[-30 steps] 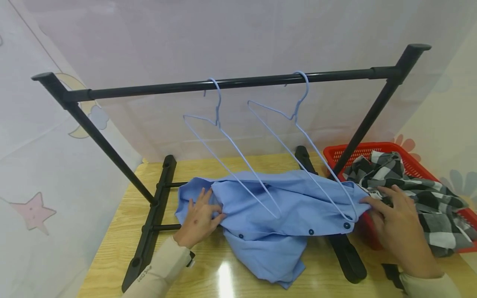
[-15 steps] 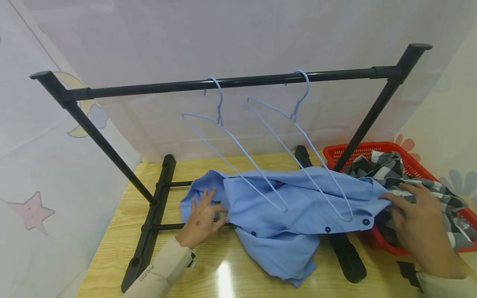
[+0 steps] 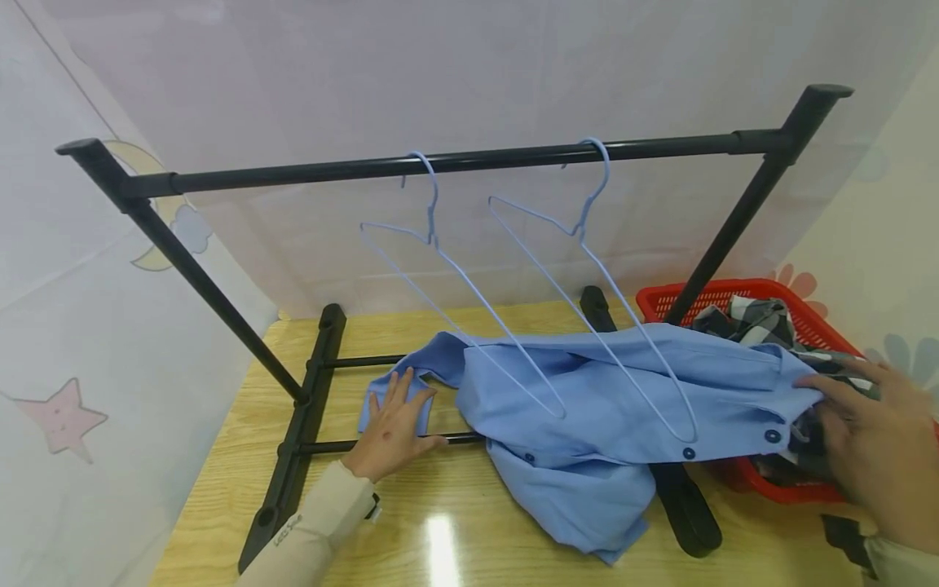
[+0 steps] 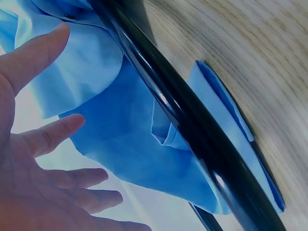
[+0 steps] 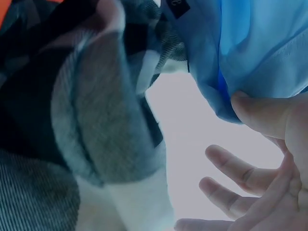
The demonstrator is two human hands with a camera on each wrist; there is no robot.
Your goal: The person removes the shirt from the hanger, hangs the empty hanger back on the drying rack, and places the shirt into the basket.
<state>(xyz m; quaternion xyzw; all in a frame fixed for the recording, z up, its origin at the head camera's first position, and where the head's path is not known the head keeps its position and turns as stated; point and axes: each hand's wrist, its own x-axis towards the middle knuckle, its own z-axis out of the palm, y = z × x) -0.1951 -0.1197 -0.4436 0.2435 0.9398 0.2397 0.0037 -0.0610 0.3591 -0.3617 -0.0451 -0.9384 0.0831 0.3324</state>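
Observation:
A blue button shirt (image 3: 623, 440) lies stretched across the lower bars of the rack. At its right end my right hand (image 3: 873, 448) pinches the edge of the cloth. In the right wrist view the thumb presses on the shirt (image 5: 260, 62), with the other fingers spread below. My left hand (image 3: 392, 432) is over the shirt's left part, near a sleeve (image 3: 442, 350). Its fingers look straight and spread in the left wrist view, beside the blue cloth (image 4: 120, 139); whether they touch it I cannot tell. Two light blue wire hangers (image 3: 433, 204) hang in front of the shirt.
A black clothes rack (image 3: 330, 173) stands on the wooden table (image 3: 396, 530). Behind my right hand sits a red basket (image 3: 704, 292) holding a black and white checked garment (image 3: 763, 318). One lower bar (image 4: 168, 106) runs close by my left hand.
My right hand has moved right, drawing the shirt with it. More of the sleeve on the left is now stretched out. My left hand has barely moved, and its fingers have spread.

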